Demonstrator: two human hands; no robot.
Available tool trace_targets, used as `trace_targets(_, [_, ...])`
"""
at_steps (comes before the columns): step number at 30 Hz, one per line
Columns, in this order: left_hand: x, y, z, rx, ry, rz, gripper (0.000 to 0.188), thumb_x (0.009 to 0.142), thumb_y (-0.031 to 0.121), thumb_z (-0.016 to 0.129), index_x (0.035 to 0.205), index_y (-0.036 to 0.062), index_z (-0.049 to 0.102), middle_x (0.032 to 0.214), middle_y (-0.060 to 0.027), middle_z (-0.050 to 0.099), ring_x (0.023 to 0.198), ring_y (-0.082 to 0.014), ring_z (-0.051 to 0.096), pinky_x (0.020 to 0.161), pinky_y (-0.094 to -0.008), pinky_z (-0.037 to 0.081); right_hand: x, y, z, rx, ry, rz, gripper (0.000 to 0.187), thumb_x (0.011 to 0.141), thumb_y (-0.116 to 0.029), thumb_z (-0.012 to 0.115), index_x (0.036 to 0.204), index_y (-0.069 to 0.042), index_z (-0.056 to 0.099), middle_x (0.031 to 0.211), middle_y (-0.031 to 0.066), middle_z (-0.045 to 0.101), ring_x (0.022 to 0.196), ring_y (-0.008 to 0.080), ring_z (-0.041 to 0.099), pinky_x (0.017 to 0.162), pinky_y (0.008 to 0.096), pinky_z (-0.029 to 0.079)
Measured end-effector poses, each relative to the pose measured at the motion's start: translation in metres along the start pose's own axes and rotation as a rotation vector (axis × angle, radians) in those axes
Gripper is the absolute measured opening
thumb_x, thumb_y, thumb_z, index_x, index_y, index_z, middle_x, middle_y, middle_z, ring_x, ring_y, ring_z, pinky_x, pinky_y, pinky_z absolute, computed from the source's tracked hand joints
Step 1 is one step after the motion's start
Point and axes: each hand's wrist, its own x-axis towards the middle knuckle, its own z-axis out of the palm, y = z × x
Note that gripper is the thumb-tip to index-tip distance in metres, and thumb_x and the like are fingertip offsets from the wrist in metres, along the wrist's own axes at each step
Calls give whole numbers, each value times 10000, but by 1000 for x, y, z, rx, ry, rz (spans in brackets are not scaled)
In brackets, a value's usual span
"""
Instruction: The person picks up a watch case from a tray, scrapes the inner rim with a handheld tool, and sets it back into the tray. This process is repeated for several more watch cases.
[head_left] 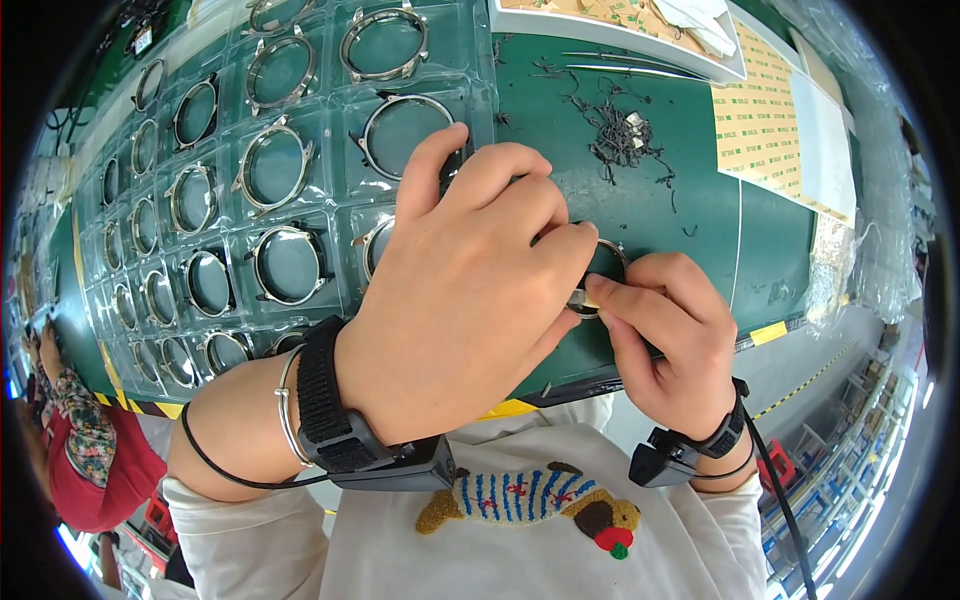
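A round metal watch case (622, 257) is held over the green table between my hands, partly hidden by fingers. My left hand (470, 270) is closed around the case's left side, with its index finger bent and thumb below. Its outer fingers spread over the clear tray (335, 180). From the right, my right hand (672, 325) pinches a small pale piece (589, 298) against the lower edge of the case. The tray's pockets hold several more watch cases, among them a silver one (275, 165) and a dark-lugged one (288, 265).
Black thread-like scraps (622, 135) lie beyond my hands on the green table (700, 215). Thin tweezers (640, 70) rest before a white box (620, 25). Printed yellowish sheets (755, 130) are at the right. Another person in red (105, 470) sits at far left.
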Motion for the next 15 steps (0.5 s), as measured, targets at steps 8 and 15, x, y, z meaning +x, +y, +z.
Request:
trace_targets(8, [-1, -2, 0, -2, 3, 3, 509, 629, 167, 895, 1108, 101, 736, 1031, -38, 626, 1204, -292, 568, 1109, -556, 327, 0, 6, -6, 90, -53, -1, 257, 773, 120, 695, 987, -9, 757, 900, 94, 592, 740, 223, 586, 611, 314, 472])
trace_targets(15, [-1, -1, 1, -3, 10, 5, 509, 631, 162, 895, 1111, 99, 736, 1033, -39, 626, 1206, -292, 566, 1108, -554, 331, -3, 4, -2, 24, -19, -13, 260, 776, 117, 698, 995, -9, 757, 904, 96, 593, 722, 221, 583, 600, 313, 468])
